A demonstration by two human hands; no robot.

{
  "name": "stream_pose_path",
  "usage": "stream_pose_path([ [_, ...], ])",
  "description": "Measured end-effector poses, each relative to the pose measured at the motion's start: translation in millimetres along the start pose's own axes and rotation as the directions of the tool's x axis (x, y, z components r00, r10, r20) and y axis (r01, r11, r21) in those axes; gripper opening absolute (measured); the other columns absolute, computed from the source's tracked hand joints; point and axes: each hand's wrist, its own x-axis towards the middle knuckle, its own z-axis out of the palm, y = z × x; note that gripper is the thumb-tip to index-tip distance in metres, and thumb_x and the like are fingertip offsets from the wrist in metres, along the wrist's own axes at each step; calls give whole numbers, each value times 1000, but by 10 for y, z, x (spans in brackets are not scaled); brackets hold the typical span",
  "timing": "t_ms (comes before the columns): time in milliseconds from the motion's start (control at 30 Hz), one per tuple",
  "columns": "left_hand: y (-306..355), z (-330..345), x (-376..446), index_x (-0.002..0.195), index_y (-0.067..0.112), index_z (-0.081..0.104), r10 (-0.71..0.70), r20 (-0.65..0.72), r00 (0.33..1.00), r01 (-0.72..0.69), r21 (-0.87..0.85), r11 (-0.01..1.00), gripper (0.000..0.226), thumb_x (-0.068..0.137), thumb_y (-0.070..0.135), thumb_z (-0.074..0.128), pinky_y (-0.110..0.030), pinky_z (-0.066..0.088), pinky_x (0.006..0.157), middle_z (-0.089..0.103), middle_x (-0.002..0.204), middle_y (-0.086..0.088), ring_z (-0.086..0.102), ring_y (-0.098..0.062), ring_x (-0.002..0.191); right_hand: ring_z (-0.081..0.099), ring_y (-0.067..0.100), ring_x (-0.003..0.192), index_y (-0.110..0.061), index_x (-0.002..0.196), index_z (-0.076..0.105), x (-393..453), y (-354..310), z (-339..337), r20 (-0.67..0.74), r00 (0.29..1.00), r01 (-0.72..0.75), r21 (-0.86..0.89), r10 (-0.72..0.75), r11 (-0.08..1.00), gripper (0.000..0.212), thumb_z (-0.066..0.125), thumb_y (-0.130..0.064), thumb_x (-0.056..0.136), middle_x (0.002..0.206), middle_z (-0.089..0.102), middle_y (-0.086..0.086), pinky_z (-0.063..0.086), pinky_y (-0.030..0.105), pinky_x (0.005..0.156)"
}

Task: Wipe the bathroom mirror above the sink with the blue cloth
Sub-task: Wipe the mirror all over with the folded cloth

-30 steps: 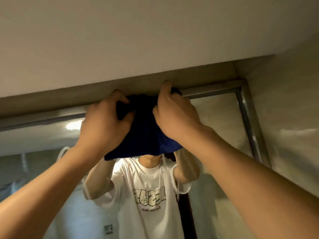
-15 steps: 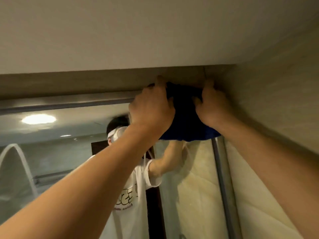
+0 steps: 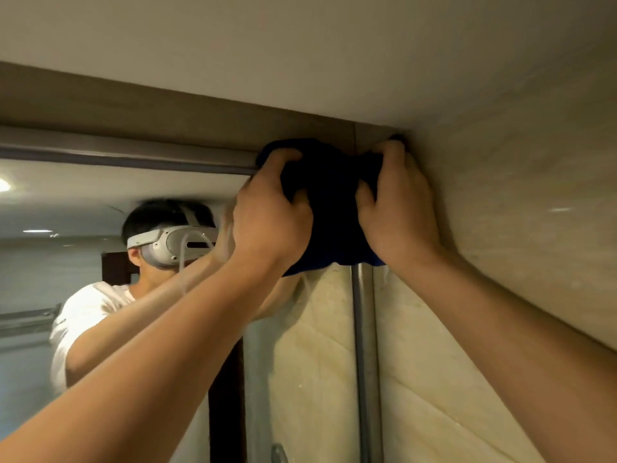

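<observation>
Fingers: your left hand (image 3: 270, 218) and right hand (image 3: 399, 212) curl into the blue cloth (image 3: 330, 208), gripping it.
Cloth: now in the mirror (image 3: 117, 202)'s top right corner, against the side wall (image 3: 517, 202).
Change: you have swept right along the top frame (image 3: 127, 153).
Meaning: top edge looks finished; lower glass remains.

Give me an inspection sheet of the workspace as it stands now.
Surface: mirror, cloth pressed at its top right corner.
Job's things: blue cloth, bunched, covering the corner of the metal frame.
Clutter: nothing seen.
Hands: left hand and right hand both grip the cloth, fingers curled into it.
Cables: white cable from the headset, seen in the reflection.
Surroundings: ceiling just above; tiled wall beside the right hand.
</observation>
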Motion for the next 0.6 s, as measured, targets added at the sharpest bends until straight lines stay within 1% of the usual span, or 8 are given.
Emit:
stream_pose_path([
  [100,27,133,-2,142,32,45,2,2,1000,-2,-109,994,53,94,10,53,-15,38,94,59,133,5,52,-12,120,56,31,110,-10,134,40,81,-22,-31,-60,994,70,-233,-86,970,42,54,-15,95,130,51,15,34,29,71],
  [167,59,314,-18,145,28,43,-12,-4,1000,11,-119,993,56,94,8,52,0,28,81,59,135,4,51,-9,118,55,34,110,-7,133,41,151,6,-20,-6,983,164,-414,-183,895,42,55,-14,93,127,52,18,31,32,69],
  [200,82,400,-47,146,27,42,-22,-9,1000,21,-122,992,57,93,7,52,2,27,80,59,136,2,52,-11,119,54,35,108,-6,132,41,175,32,-7,56,972,228,-489,-230,842,42,55,-14,94,125,52,19,30,33,67],
  [233,100,482,-82,147,26,43,-28,-19,999,25,-136,990,59,92,6,51,-1,32,85,61,135,0,54,-16,120,54,35,107,-5,134,41,200,73,4,123,955,292,-546,-270,786,44,55,-17,94,124,53,19,30,34,65],
  [300,102,608,-134,147,24,42,-21,-40,999,15,-162,987,64,87,3,51,-32,49,96,64,129,-5,59,-26,116,55,36,105,-6,138,38,260,109,-8,222,929,369,-601,-295,709,49,55,-22,95,123,53,19,30,35,62],
  [367,76,685,-148,143,19,46,-6,-50,999,-2,-154,988,64,82,1,50,-47,54,84,67,117,-10,62,-32,106,56,35,103,-9,139,39,327,105,-25,248,916,400,-615,-314,680,49,54,-21,94,122,54,17,28,33,60],
  [467,40,763,-148,129,14,55,-22,-66,998,11,-169,986,51,80,2,50,-48,54,70,69,98,-11,64,-34,89,59,35,100,-11,133,45,365,86,-9,264,905,424,-615,-333,665,42,53,-17,93,119,57,15,26,33,60],
  [600,89,853,-168,117,14,52,-28,-45,999,22,-117,993,32,87,7,51,-39,42,58,64,95,-10,61,-34,83,61,34,93,-11,130,48,399,111,35,273,892,451,-614,-362,648,34,50,-15,95,115,60,14,30,32,60],
])
